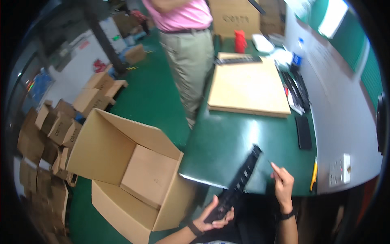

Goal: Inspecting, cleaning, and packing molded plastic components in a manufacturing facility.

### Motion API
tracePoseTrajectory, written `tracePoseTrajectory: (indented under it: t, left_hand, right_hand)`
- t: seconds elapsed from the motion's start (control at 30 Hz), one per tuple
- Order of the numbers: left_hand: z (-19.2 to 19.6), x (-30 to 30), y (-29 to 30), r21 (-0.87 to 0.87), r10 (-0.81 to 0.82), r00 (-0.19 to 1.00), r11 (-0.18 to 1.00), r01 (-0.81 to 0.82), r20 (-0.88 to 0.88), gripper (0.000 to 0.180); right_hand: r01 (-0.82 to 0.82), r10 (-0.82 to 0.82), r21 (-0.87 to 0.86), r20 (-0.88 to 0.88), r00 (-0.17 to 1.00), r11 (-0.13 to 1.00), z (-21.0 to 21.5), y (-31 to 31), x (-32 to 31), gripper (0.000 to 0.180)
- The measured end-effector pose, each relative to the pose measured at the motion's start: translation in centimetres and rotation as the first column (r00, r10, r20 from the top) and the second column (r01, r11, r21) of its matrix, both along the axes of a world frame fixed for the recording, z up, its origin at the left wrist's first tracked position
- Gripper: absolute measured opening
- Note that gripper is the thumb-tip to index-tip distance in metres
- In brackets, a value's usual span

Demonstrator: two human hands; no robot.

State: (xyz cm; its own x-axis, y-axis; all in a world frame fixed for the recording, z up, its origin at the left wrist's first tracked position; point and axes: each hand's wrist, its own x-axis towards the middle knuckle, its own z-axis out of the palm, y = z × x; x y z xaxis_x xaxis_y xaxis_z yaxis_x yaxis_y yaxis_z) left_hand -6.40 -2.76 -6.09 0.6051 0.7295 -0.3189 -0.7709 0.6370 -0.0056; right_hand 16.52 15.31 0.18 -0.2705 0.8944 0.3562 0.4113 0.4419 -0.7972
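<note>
In my left hand, fingers wrapped round its near end, is a long black plastic strip-like part with several slots along it. It slants away to the right, and its far end reaches over the green tabletop. My right hand is raised to the right of the part, apart from it, with the fingers closed. A tiny dark tip shows at those fingertips, too small to name.
An open cardboard box stands left of the table. On the table are a flat cardboard stack, black parts, a dark phone-like slab, a yellow cutter and a bottle. A person stands beyond.
</note>
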Motion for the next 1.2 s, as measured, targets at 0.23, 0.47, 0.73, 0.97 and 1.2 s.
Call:
tracePoseTrajectory:
  t: [0.23,0.47,0.73,0.97,1.2]
  left_hand:
    - [-0.4,0.6,1.7,0.101,0.196,0.979,0.977,-0.189,-0.058,0.078]
    - [-1.3,1.3,1.8,0.051,0.144,0.989,0.988,-0.145,0.013,0.084]
    - [-1.4,1.4,1.4,0.066,0.226,0.972,0.973,-0.222,-0.067,0.074]
    - [-1.7,1.4,1.6,0.043,0.222,0.940,0.975,-0.218,-0.258,0.074]
    - [-2.4,1.3,1.3,0.072,0.239,0.948,0.971,-0.229,-0.209,0.071]
  right_hand:
    - [0.008,-0.081,-0.286,-0.243,0.967,0.958,-0.6,-3.7,-0.6,0.031]
    - [0.051,-0.158,-0.394,-0.243,0.957,0.918,-2.4,-6.9,1.0,0.032]
    - [0.020,-0.133,-0.411,-0.249,0.959,0.912,-2.9,-7.6,0.7,0.033]
    - [0.029,-0.143,-0.416,-0.247,0.958,0.909,-2.6,-7.2,0.4,0.033]
    - [0.063,-0.080,-0.240,-0.060,0.995,0.969,-1.5,-6.8,-0.5,0.034]
